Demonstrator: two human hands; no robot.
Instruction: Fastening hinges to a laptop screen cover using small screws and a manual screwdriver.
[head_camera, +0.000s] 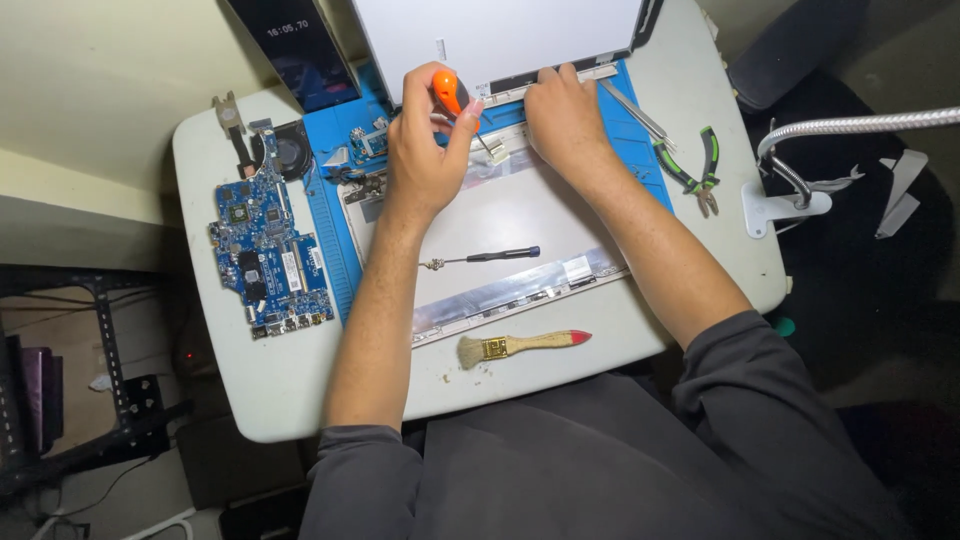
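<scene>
My left hand (425, 150) grips an orange-handled screwdriver (449, 92), its tip pointing down at the hinge area of an opened silver laptop shell (520, 215). My right hand (563, 115) rests with fingers curled on the hinge strip at the base of the laptop's lid (500, 35), holding nothing loose. The shell lies on a blue work mat (335, 255). A thin black screwdriver (485, 257) lies across the shell between my forearms.
A blue circuit board with a fan (265, 235) lies at the left of the small white table (290, 390). A wooden brush with a red tip (520, 346) is near the front edge. Green-handled pliers (695, 170) and tweezers (635, 112) sit right; a lamp's base (785, 205) stands at the right edge.
</scene>
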